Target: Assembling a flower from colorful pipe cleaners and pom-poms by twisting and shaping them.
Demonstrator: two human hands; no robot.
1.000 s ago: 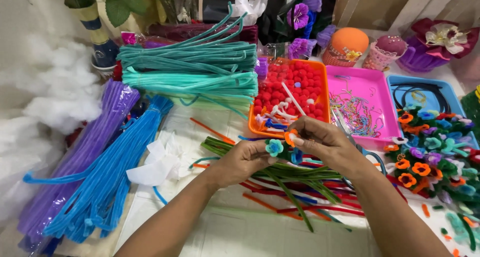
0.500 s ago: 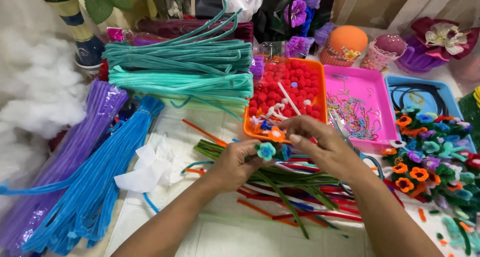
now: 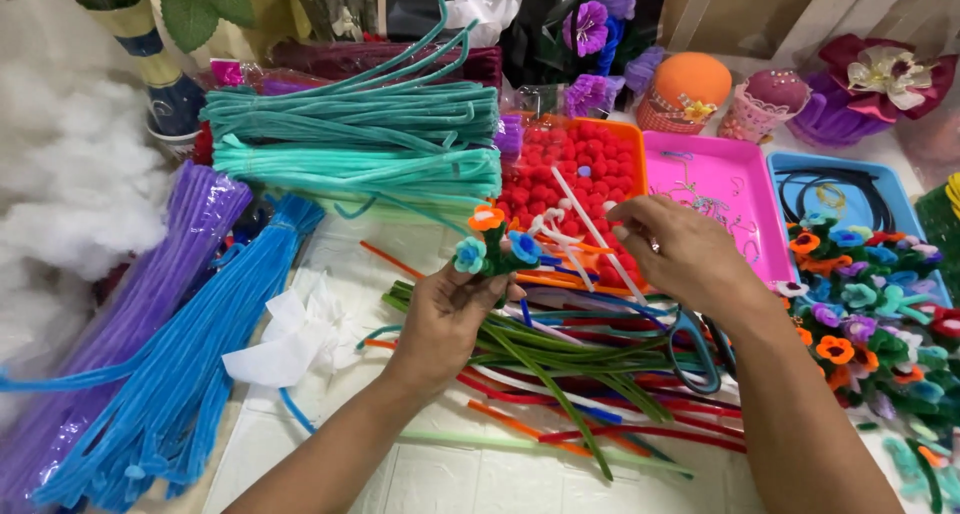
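left hand point(image 3: 452, 314): grips flower bunch point(image 3: 495, 246), stems upright | right hand point(image 3: 682, 251): open, fingers curled, just right of bunch, over orange tray point(image 3: 622, 134) | loose stems point(image 3: 580, 364): on tabletop below both hands

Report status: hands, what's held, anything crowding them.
Left hand grips small pipe-cleaner flowers. Right hand empty, fingers spread over orange tray. Loose stems and scissors underneath.

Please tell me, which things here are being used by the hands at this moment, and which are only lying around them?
In use:
- left hand, holding small pipe-cleaner flowers
- right hand, over the orange tray of red pompoms

Lying about:
- loose stems
- scissors
- teal bundles
- blue bundle
- purple bundle
- pink tray
- finished flowers
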